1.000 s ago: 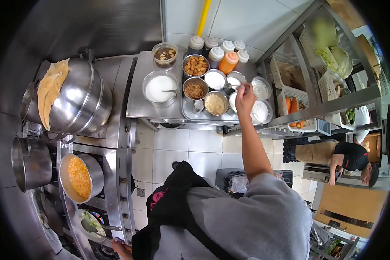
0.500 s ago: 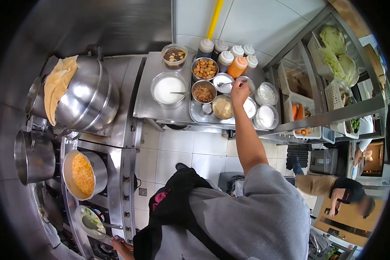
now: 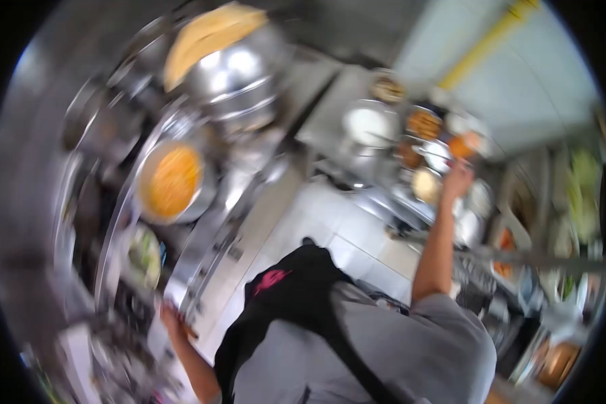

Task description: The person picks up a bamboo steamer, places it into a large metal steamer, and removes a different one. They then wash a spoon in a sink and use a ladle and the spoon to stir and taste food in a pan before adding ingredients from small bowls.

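My right hand [image 3: 459, 176] reaches over the seasoning containers on the steel counter, its fingers closed on a spoon whose outline is blurred. Just beside it is a bowl of white powder [image 3: 438, 155]. A bowl of pale yellow powder [image 3: 425, 185] sits nearer me, and an orange-filled squeeze bottle [image 3: 460, 146] stands behind the fingers. At the stove, my left hand [image 3: 172, 318] is wrapped round the wooden handle of a pan [image 3: 143, 259] with pale green and white food in it. Blur hides the fine detail of both grips.
A large pot of orange shredded food [image 3: 175, 180] stands on the stove beyond the pan. Behind it is a big steel steamer [image 3: 239, 84] with tan sheets on top. A tub of white content [image 3: 369, 124] sits on the counter. Shelves of vegetable baskets [image 3: 579, 195] line the right side.
The whole view has turned and blurred, so the counter appears further right and the stove higher. My right hand stays by the seasonings; my left remains at the pan handle.
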`<state>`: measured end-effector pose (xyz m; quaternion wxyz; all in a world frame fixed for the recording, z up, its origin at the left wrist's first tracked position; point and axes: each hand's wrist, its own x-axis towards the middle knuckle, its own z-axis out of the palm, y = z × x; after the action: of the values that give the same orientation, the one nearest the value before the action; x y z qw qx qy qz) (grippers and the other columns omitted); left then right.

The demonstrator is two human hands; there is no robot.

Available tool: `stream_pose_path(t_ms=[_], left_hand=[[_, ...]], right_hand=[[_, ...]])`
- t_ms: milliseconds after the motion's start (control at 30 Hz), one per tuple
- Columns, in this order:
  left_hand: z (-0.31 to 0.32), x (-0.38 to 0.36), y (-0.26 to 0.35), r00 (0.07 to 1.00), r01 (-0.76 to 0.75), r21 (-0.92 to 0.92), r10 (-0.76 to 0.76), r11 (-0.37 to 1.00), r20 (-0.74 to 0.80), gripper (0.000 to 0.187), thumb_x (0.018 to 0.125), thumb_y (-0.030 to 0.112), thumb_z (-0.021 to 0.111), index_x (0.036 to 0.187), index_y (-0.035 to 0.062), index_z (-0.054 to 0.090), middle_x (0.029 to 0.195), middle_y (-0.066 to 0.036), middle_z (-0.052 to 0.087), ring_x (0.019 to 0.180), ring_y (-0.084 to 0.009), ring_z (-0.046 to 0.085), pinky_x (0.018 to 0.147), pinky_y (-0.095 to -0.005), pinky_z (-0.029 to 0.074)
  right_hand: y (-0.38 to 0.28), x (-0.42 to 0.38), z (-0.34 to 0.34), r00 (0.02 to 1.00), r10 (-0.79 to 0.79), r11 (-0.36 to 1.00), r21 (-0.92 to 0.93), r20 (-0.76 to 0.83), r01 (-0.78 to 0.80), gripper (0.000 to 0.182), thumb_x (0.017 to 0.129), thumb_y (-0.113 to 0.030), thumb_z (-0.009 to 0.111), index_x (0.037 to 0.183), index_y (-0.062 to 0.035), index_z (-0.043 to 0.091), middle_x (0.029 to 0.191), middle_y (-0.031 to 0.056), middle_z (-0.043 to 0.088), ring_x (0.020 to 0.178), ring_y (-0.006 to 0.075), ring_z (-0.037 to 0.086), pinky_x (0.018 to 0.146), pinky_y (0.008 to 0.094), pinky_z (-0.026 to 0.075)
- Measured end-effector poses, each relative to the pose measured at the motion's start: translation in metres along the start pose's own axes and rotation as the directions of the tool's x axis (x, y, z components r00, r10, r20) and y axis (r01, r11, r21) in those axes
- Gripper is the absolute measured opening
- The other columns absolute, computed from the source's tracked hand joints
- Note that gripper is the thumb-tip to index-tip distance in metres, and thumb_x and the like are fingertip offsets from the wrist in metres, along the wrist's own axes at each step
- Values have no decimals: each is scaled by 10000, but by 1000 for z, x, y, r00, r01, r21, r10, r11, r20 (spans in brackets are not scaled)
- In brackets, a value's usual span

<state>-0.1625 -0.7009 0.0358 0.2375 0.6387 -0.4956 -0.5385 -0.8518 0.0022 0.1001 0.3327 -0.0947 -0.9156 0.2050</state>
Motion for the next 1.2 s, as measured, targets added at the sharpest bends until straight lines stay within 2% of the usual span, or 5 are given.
stream_pose_path(t_ms=[67,233,567,1000,1200], left_hand=[[20,-60,40,999,37,-154,-36,987,7,175,1009,261,459,1057,209,619,629,58,449,457,-75,385,379,-222,289],[-2,-77,37,994,-41,-21,38,999,-101,442,1007,210,498,1439,183,411,635,31,429,447,-67,400,371,-232,354],[-34,-112,42,998,9,-216,-22,976,-54,526,1010,216,521,1496,120,345,655,4,470,451,-69,417,367,-242,383],[-11,-83,12,998,44,-68,-40,997,58,520,1003,281,531,1483,161,374,677,16,491,479,-71,441,387,-254,403],[-46,-4,-41,871,-436,704,459,561,174,472,968,186,476,1430,89,474,1497,-218,399,1396,-344,371,1142,-427,300]], right_hand=[[-32,-23,13,870,-493,816,-359,-21,453,189,953,-193,549,1031,-69,668,848,97,734,624,203,598,603,366,464],[-308,-147,-32,630,-191,209,658,753,-723,143,990,-197,530,1030,-74,591,823,143,690,398,15,349,331,195,192],[-629,-463,-78,138,-855,257,639,501,-725,153,1016,-189,505,1066,-49,540,892,99,728,462,53,464,410,231,374],[-505,-318,-29,374,-634,376,692,677,-616,194,1034,-233,485,1123,-67,532,933,164,718,436,41,440,395,193,355],[-354,-95,-54,898,-169,449,842,407,-297,187,1019,-221,487,1057,-48,546,899,144,716,469,59,471,418,217,359]])
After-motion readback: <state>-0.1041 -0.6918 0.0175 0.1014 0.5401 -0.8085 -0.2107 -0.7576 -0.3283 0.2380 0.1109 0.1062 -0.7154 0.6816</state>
